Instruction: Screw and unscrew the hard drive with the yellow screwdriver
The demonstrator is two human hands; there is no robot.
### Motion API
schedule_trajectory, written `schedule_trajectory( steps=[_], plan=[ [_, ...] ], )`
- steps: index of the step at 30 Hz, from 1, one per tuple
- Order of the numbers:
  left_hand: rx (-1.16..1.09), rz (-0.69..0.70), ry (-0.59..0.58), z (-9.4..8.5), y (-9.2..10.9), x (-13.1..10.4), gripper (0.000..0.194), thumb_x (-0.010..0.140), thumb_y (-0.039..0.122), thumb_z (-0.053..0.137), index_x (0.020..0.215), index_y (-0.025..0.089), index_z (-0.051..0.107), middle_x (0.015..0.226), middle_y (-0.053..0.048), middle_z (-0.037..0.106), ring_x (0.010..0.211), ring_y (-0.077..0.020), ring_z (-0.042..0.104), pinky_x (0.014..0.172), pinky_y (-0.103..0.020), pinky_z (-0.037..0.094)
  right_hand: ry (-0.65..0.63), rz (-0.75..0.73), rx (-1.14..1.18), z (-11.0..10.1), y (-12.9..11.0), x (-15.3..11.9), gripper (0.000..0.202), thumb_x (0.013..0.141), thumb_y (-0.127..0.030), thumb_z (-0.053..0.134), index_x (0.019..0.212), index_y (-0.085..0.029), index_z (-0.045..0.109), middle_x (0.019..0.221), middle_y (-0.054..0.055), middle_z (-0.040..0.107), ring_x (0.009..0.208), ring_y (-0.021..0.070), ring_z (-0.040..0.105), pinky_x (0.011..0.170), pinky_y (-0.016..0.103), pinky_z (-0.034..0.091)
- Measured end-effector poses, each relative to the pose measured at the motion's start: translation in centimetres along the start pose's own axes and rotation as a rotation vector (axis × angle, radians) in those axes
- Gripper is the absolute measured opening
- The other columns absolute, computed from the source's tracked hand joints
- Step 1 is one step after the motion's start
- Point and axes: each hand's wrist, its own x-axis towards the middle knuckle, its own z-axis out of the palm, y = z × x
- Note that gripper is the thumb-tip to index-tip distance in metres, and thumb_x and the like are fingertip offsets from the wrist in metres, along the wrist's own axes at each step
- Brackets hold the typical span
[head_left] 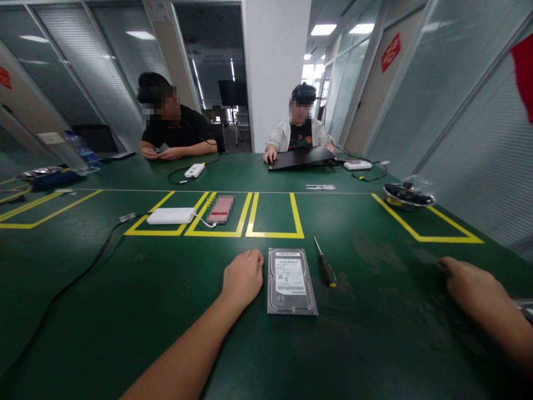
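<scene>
A hard drive (pixel 290 280) lies label side up on the green table. Just left of its upper edge, my left hand (pixel 244 276) rests on the tabletop with its fingers curled in and nothing seen in them. To the drive's right is a screwdriver (pixel 326 266) with a dark and yellow handle, its thin shaft pointing away from me. Farther right, my right hand (pixel 470 283) is over the table, slightly blurred. Its fingers are bent closed, with a dark patch at the fingertips that I cannot make out.
Yellow tape frames mark the table (pixel 341 344). A white power bank (pixel 171 215) and a pink phone (pixel 222 209) are joined by a cable. A bowl of dark items (pixel 409 195) stands at right. Across the table sit two people, one holding a black panel (pixel 303 159).
</scene>
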Motion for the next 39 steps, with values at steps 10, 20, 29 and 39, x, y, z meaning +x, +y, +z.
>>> schedule_trajectory(
  steps=[10,20,29,39],
  plan=[
    [-0.007,-0.002,0.0,0.1,-0.1,0.1,0.012,0.094,0.023,0.044,0.09,0.023,0.055,0.09,-0.003,0.065,0.087,-0.0226,0.061,0.068,-0.031,0.039,0.07,0.073,-0.01,-0.5,-1.0,0.3,0.037,0.08,-0.008,0.052,0.115,-0.005,0.064,0.109,0.025,0.067,0.085,0.0299,0.067,0.069,0.036,0.046],
    [-0.092,-0.029,0.039,0.1,-0.2,0.0,0.01,0.094,0.022,0.046,0.09,0.023,0.056,0.091,-0.002,0.065,0.086,-0.0203,0.061,0.069,-0.03,0.04,0.257,-0.183,0.179,-3.6,-11.3,-2.0,0.033,0.083,-0.016,0.051,0.115,-0.013,0.059,0.103,0.013,0.07,0.088,0.0251,0.067,0.081,0.035,0.049],
    [-0.515,0.152,0.307,-0.8,0.5,-0.4,0.016,0.096,0.022,0.044,0.087,0.018,0.057,0.082,-0.003,0.061,0.075,-0.0173,0.058,0.069,-0.029,0.043,-0.034,-0.52,1.056,-4.0,-24.3,-7.7,0.033,0.078,-0.022,0.058,0.11,-0.018,0.057,0.101,0.01,0.068,0.074,0.0161,0.064,0.064,0.03,0.055],
    [-0.544,0.754,0.427,-1.8,1.2,-1.7,0.02,0.088,0.019,0.065,0.108,0.018,0.069,0.094,-0.006,0.072,0.084,-0.0188,0.063,0.079,-0.035,0.049,-0.284,-0.5,1.543,-1.5,-27.0,-9.7,0.043,0.076,-0.027,0.07,0.113,-0.021,0.049,0.101,0.006,0.06,0.076,0.0131,0.059,0.068,0.029,0.052]
  ],
)
